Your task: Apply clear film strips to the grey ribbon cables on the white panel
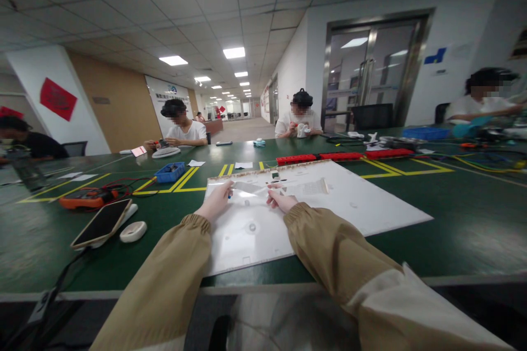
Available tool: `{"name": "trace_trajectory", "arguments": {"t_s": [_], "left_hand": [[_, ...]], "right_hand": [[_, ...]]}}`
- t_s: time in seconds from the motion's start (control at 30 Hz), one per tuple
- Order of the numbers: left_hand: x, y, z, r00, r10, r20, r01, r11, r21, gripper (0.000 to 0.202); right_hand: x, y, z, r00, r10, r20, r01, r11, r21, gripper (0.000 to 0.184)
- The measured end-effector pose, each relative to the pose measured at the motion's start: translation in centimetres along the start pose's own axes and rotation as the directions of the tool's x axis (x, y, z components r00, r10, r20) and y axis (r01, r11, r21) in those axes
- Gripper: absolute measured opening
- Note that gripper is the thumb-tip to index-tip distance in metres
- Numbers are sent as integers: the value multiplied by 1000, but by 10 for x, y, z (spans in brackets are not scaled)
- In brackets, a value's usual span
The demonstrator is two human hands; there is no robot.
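A large white panel (329, 214) lies flat on the table in front of me. Over it I hold a thin, pale flat ribbon cable (249, 188) stretched between my hands. My left hand (217, 200) pinches its left end near the panel's left edge. Closed on it further right is my right hand (281, 198). Beyond the right fingers extends a wider section with grey lines, ending in a light strip; the join is partly hidden by my fingers. A small dark chip-like piece (275, 175) shows near the panel's far edge.
Left of the panel are a phone (105, 222), a white oval piece (133, 231), an orange multimeter (88, 197) and a blue bin (170, 171). Red power strips (319, 158) run along the far side. Several people sit around the green table (465, 230).
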State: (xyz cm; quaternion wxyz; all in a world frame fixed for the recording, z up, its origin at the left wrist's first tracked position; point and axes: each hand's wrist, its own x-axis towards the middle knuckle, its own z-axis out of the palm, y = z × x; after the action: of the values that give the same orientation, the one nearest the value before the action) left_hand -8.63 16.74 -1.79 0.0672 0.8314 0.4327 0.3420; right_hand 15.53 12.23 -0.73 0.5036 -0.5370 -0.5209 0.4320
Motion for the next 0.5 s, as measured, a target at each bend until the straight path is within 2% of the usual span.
{"name": "trace_trajectory", "arguments": {"t_s": [0.2, 0.5], "left_hand": [[-2, 2, 1, 1000, -29, 0, 29, 999, 25, 14], [-6, 12, -6, 998, -47, 32, 47, 999, 8, 34]], "right_hand": [[-2, -1, -1, 1000, -1, 2, 1, 1000, -6, 23], [-1, 1, 0, 1000, -16, 1, 16, 1000, -6, 19]]}}
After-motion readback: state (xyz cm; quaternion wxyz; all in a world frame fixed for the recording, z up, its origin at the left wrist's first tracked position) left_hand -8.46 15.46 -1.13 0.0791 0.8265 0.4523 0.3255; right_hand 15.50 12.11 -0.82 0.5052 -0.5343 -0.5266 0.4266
